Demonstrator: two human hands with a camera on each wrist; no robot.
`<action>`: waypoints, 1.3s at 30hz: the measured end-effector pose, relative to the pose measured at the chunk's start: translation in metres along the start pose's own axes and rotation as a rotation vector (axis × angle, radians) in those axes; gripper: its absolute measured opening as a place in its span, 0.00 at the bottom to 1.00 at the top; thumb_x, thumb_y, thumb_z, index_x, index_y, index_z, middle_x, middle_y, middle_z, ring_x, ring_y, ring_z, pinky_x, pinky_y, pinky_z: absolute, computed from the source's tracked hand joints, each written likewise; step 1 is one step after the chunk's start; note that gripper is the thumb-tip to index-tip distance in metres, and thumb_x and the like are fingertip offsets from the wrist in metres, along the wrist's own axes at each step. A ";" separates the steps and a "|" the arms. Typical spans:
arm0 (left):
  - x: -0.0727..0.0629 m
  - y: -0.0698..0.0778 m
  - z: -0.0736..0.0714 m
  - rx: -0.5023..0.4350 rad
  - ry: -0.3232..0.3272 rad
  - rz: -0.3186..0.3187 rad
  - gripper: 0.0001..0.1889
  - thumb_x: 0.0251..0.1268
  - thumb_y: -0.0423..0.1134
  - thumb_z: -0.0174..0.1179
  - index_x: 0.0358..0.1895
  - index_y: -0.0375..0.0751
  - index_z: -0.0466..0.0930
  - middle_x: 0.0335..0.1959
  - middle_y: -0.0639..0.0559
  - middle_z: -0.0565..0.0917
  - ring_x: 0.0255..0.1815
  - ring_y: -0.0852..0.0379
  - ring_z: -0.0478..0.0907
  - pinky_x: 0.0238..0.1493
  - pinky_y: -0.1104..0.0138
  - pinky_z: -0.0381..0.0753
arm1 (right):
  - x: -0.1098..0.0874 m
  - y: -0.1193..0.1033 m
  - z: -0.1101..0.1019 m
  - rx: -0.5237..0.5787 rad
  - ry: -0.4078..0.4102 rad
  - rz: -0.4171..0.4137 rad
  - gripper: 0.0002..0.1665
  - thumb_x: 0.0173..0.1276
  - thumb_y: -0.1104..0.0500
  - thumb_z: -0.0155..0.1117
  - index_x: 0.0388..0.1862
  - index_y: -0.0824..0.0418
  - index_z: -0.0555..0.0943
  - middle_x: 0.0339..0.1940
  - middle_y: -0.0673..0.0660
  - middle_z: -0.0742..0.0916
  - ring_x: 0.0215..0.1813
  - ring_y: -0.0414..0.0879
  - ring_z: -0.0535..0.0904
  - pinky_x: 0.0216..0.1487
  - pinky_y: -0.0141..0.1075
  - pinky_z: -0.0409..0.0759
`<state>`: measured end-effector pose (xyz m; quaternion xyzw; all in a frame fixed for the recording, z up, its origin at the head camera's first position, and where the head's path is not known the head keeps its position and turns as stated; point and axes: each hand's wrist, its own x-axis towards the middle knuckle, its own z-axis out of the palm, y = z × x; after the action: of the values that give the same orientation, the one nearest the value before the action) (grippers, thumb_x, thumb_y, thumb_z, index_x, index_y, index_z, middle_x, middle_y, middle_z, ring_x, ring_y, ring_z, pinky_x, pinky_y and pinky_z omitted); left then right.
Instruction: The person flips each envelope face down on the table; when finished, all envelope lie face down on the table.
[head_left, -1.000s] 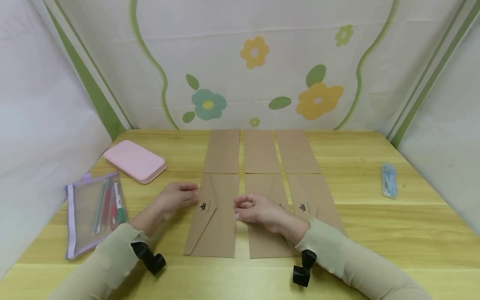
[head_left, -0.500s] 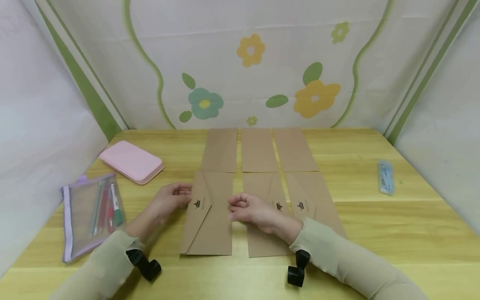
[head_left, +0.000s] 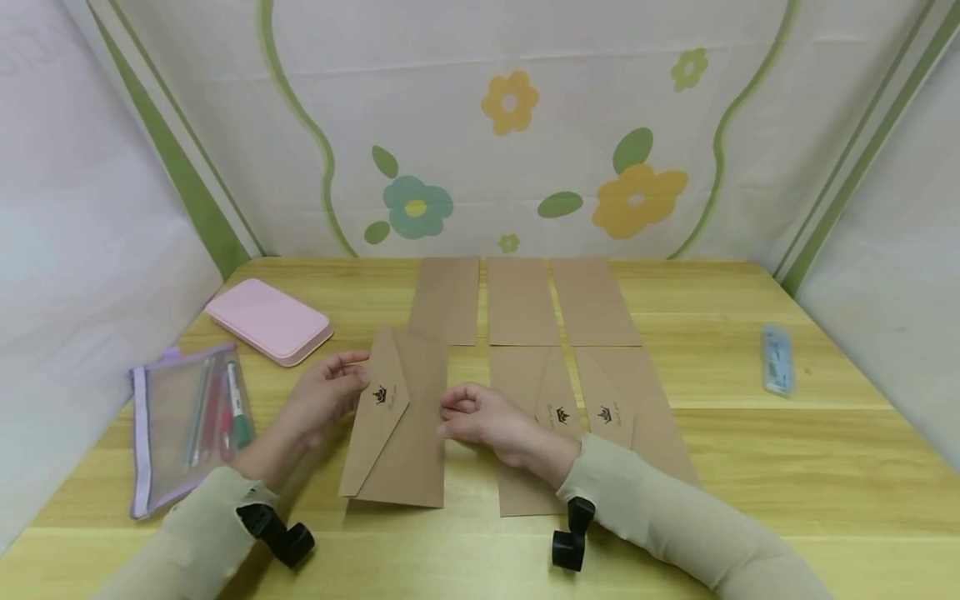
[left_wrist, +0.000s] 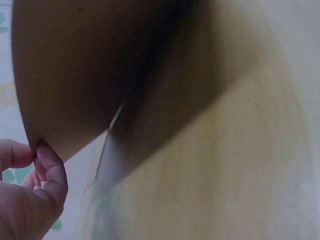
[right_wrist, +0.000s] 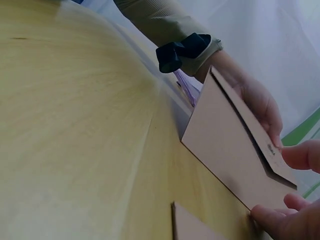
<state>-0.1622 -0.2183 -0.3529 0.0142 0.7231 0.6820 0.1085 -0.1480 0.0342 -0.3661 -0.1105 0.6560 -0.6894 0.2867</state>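
A brown kraft envelope (head_left: 408, 450) with a pointed flap and a black crown print is tilted up off the table, its left side higher. My left hand (head_left: 318, 404) pinches its left edge between thumb and fingers; the left wrist view shows this grip on the raised envelope (left_wrist: 65, 85) from beneath. At the opposite edge, my right hand (head_left: 491, 425) holds with curled fingers, its thumb (right_wrist: 267, 217) low at the edge in the right wrist view. Under the right forearm lies a second envelope (head_left: 517, 492), with a third envelope (head_left: 656, 408) beside it.
Three plain brown envelopes (head_left: 522, 300) lie in a row at the table's back. On the left are a pink case (head_left: 268, 321) and a mesh pouch (head_left: 168, 433) with pens. A small light-blue packet (head_left: 778, 361) lies far right. Printed fabric (head_left: 450, 50) encloses the table (head_left: 817, 500).
The left envelope has risen from lying flat to a tilt and shifted left, away from the back row. Both hands have moved left with it.
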 end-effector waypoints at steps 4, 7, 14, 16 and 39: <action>-0.001 0.008 0.006 -0.079 -0.015 0.039 0.23 0.65 0.27 0.48 0.62 0.29 0.57 0.36 0.57 0.72 0.34 0.65 0.72 0.37 0.72 0.75 | 0.004 0.001 0.003 0.013 0.010 -0.007 0.29 0.58 0.71 0.60 0.59 0.75 0.64 0.66 0.71 0.67 0.69 0.61 0.61 0.63 0.44 0.67; 0.000 0.015 0.013 -0.115 -0.017 0.061 0.21 0.65 0.27 0.49 0.60 0.32 0.59 0.35 0.58 0.72 0.35 0.65 0.71 0.37 0.72 0.74 | 0.006 0.002 0.005 0.023 0.018 -0.011 0.29 0.58 0.71 0.59 0.59 0.74 0.64 0.66 0.70 0.67 0.69 0.60 0.61 0.63 0.45 0.67; 0.007 0.030 0.033 -0.185 0.009 0.074 0.20 0.64 0.27 0.51 0.58 0.37 0.62 0.31 0.58 0.73 0.32 0.65 0.72 0.31 0.73 0.74 | 0.008 0.001 0.010 0.051 0.026 -0.037 0.28 0.59 0.71 0.58 0.59 0.72 0.65 0.65 0.70 0.68 0.68 0.60 0.62 0.63 0.45 0.67; 0.009 0.034 0.040 -0.187 0.010 0.084 0.21 0.64 0.27 0.50 0.59 0.36 0.61 0.31 0.58 0.74 0.31 0.65 0.73 0.30 0.73 0.74 | 0.009 0.000 0.011 0.064 0.018 -0.041 0.28 0.59 0.71 0.58 0.60 0.72 0.65 0.65 0.69 0.69 0.68 0.59 0.63 0.63 0.45 0.68; 0.020 0.045 0.081 -0.083 0.079 0.118 0.23 0.59 0.25 0.50 0.59 0.35 0.61 0.25 0.54 0.71 0.21 0.61 0.69 0.23 0.73 0.74 | -0.019 -0.038 0.023 -0.146 0.038 -0.125 0.32 0.68 0.54 0.57 0.68 0.64 0.63 0.66 0.65 0.71 0.61 0.54 0.73 0.54 0.42 0.76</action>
<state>-0.1733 -0.1326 -0.3153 0.0252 0.6960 0.7165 0.0401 -0.1297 0.0246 -0.3229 -0.1587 0.7019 -0.6581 0.2217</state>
